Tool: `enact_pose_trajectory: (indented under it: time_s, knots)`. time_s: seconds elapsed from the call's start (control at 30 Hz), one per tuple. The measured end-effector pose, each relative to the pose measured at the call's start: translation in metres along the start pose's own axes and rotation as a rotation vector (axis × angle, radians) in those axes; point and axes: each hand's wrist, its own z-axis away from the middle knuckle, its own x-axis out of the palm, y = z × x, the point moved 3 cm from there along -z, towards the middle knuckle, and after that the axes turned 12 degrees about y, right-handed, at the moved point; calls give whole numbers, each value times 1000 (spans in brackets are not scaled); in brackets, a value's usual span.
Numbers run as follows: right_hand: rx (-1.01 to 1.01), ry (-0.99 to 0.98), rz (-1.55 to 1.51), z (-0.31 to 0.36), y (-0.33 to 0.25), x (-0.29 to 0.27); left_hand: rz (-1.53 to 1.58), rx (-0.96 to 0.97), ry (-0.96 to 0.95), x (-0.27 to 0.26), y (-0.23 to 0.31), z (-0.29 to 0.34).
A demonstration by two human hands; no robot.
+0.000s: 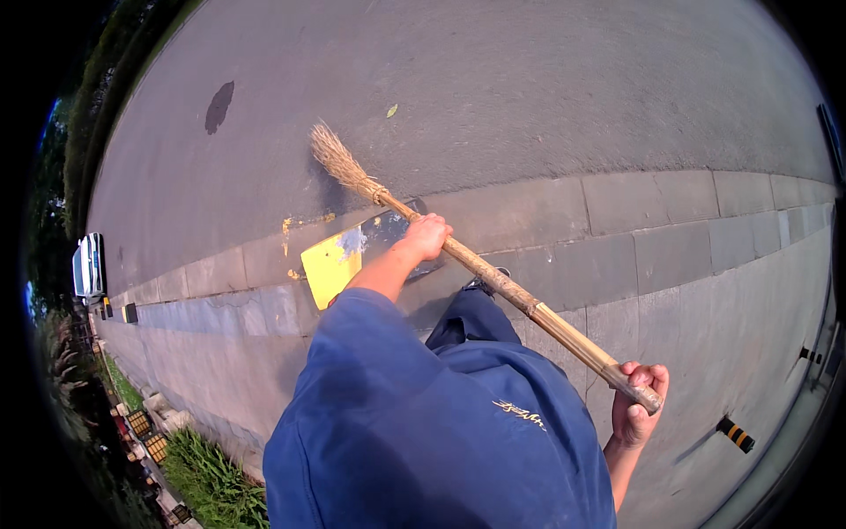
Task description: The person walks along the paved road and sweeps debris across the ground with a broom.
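A straw-coloured broom [561, 330] with a long bamboo-like handle slants across the view in front of my body. My left hand [428, 236] is closed around the handle's lower part, a short way behind the bound bristles [342, 163]. Those bristles point to the far left, over the grey road; I cannot tell whether they touch it. Near the handle's top end, my right hand [641, 407] grips it with the fingers curled round. Below my left hand lies a yellow and dark panel [326, 271] at the kerb, partly covered by my arm.
A green leaf [391, 111] and a dark patch [219, 107] mark the road [546, 79]. Paved kerb slabs [679, 256] run across. A black-and-yellow post [735, 435] stands at right, a white vehicle [88, 266] at far left. Green plants [211, 480] grow at lower left.
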Motion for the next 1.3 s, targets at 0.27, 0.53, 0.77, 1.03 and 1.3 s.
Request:
enact_pose_trajectory:
  time_s: [0.27,0.53,0.77,1.03,1.3]
  knots:
    - [-24,178,83,-1,7,10,-47,147,-237,18,-8,-48]
    - [-262,610,5,129,-87,-101,-45,667,-624,27,213,-68]
    - [-686,1066,180,283,-166,-105,95,1116,-520,26,411,-7]
    - [-768,1041,48,378,-212,-176,278,1289,-377,31,466,74]
    - [-419,436,-71,188,-155,-198,248,806,-200,41,308,12]
